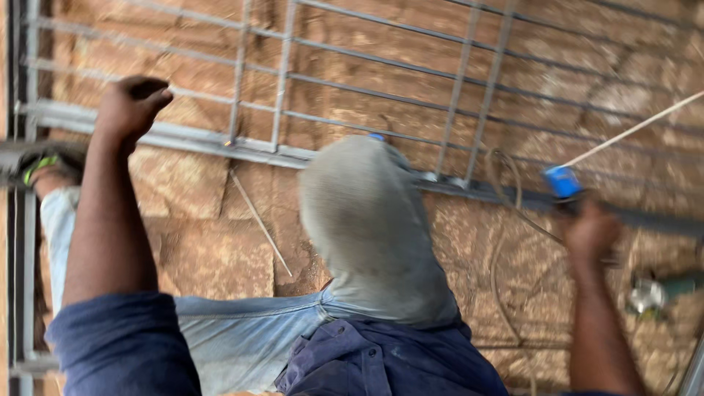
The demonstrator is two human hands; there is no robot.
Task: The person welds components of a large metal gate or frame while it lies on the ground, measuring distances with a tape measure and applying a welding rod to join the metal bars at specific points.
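The left hand (132, 105) is curled into a loose fist, raised over the grey metal grille (381, 103) that lies flat on the stone-paved floor (213, 257); it hovers near the grille's thick lower frame bar, and whether it touches the bar cannot be told. The right hand (590, 233) is closed around a dark handle topped by a small blue cylindrical part (563, 181), probably a welding electrode holder, though the blur makes this unsure. A thin pale rod (638, 126) runs up and right from the blue part. The holder sits just above the grille's frame bar at the right. A thin cable (506, 242) loops over the floor beside that hand. A bent knee in dusty grey trousers (367, 220) fills the middle, a blue denim leg (242, 330) stretches left to a shoe with a green mark (40, 165). At the right edge lies a green power tool (660, 290). A loose thin rod (258, 220) lies on the stones.
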